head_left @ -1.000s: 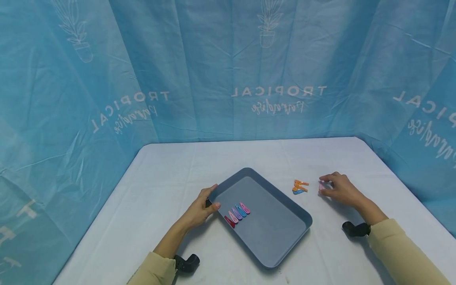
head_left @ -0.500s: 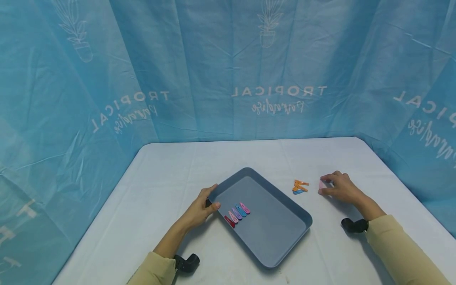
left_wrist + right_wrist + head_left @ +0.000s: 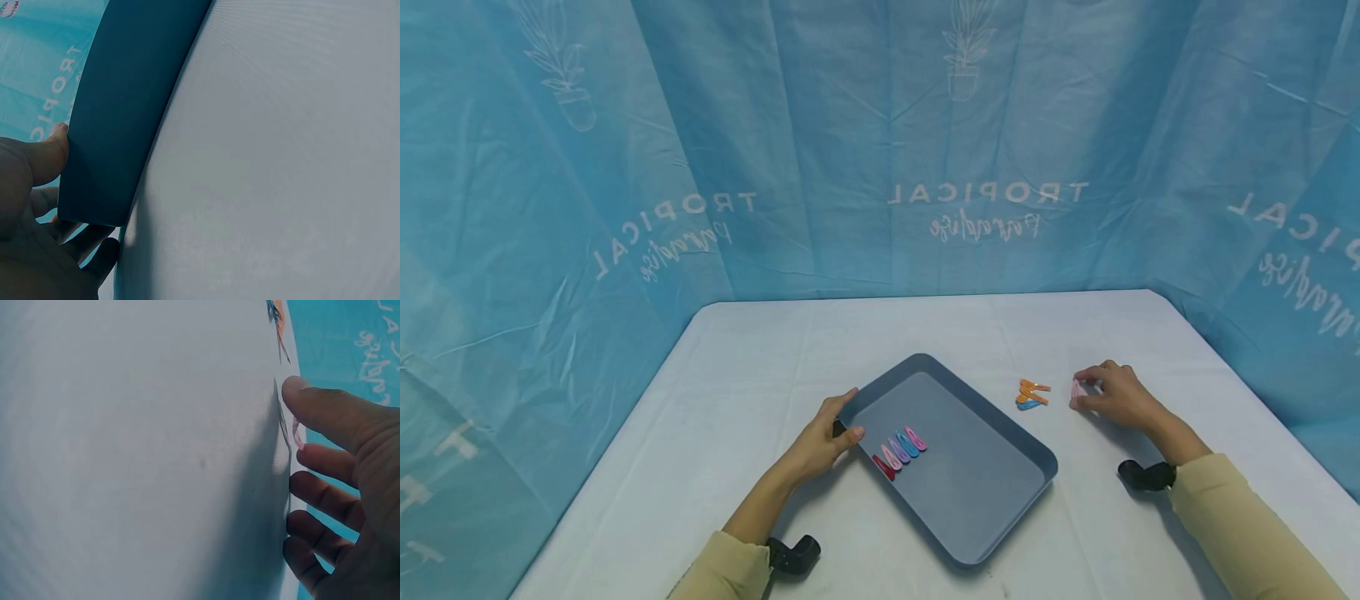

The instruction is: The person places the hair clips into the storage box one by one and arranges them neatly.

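My left hand point(image 3: 820, 433) grips the left corner of a grey-blue tray point(image 3: 970, 492), its thumb over the rim. The tray's dark outer wall point(image 3: 125, 119) fills much of the left wrist view beside that hand. In the tray lie several snap hair clips in a slanted row: red point(image 3: 883, 467), light pink point(image 3: 891, 457), purple point(image 3: 898, 450), blue point(image 3: 907, 443) and pink point(image 3: 915, 437). Right of the tray, my right hand point(image 3: 1116, 396) pinches a pale pink hair clip point(image 3: 297, 432) between thumb and forefinger, close to the tabletop.
Between tray and right hand, orange hair clips point(image 3: 1033, 386) and a blue hair clip point(image 3: 1030, 404) lie in a small overlapping pile. A white cloth point(image 3: 760, 350) covers the table. Blue printed curtains point(image 3: 820, 150) hang behind and at both sides.
The pale pink clip has turned slightly between my right fingers, and the right hand has shifted only a little. My left hand and the tray stay in place.
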The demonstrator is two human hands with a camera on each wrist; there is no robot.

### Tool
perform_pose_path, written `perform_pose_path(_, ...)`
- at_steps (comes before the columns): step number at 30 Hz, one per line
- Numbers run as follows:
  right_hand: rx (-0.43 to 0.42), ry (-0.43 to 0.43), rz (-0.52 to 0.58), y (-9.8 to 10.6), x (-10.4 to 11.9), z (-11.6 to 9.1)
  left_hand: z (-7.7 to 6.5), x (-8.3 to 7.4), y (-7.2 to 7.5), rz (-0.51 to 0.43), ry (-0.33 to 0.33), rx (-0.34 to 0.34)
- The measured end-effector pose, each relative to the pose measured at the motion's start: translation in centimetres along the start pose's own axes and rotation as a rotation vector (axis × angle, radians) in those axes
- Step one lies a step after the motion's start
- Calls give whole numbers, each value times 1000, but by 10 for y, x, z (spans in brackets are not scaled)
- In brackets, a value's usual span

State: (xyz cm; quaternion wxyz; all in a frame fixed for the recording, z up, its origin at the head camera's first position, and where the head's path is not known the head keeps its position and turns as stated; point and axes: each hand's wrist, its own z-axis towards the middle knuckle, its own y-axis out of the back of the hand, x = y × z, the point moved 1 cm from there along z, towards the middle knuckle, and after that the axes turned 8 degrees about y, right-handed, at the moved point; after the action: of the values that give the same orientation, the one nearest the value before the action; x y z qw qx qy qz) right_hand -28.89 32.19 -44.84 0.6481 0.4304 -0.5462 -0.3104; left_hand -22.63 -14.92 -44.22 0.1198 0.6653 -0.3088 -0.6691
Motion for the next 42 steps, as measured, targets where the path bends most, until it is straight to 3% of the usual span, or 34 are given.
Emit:
perform_pose_path(13, -34, 105, 50, 13, 20, 1, -1, -2, 1, -21, 5, 8)
perform_pose_path(26, -78, 256, 81, 22, 71, -1, -2, -1, 0, -18, 12, 4)
perform_pose_path(33, -106, 391, 96, 20, 95, 3, -2, -2, 0, -14, 12, 2)
perform_pose_path(42, -77, 513, 117, 15, 127, 8, -1, -2, 1, -9, 13, 1)
